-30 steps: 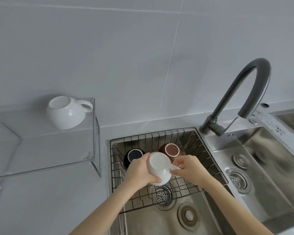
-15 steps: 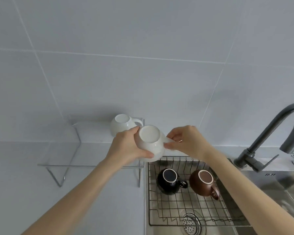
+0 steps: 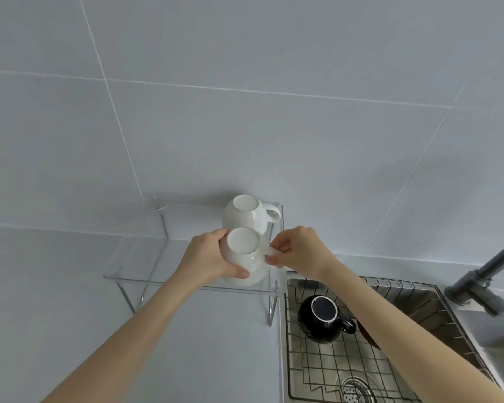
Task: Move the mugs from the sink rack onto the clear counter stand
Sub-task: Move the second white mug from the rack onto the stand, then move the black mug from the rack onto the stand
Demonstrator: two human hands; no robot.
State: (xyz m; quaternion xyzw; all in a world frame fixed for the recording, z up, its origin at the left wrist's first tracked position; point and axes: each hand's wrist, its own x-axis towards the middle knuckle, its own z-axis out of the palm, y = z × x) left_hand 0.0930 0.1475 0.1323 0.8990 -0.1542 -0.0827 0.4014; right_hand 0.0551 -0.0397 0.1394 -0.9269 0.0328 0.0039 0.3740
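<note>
An upside-down white mug (image 3: 243, 251) is at the front right of the clear counter stand (image 3: 146, 257); whether it touches the top I cannot tell. My left hand (image 3: 208, 257) wraps its body and my right hand (image 3: 298, 251) pinches its handle. Another white mug (image 3: 246, 215) stands upside down just behind it on the stand. In the wire sink rack (image 3: 332, 362) a black mug (image 3: 322, 317) lies upside down. My right forearm hides most of a brown mug (image 3: 367, 334) beside it.
A dark grey faucet (image 3: 483, 280) rises at the right edge beside the sink. The sink drain (image 3: 355, 391) shows under the rack. Grey tiled wall stands behind the stand, with pale counter to its left and below it.
Both hands have carried the white mug up from the sink rack and leftward to the stand, in front of the other white mug. The camera has swung left.
</note>
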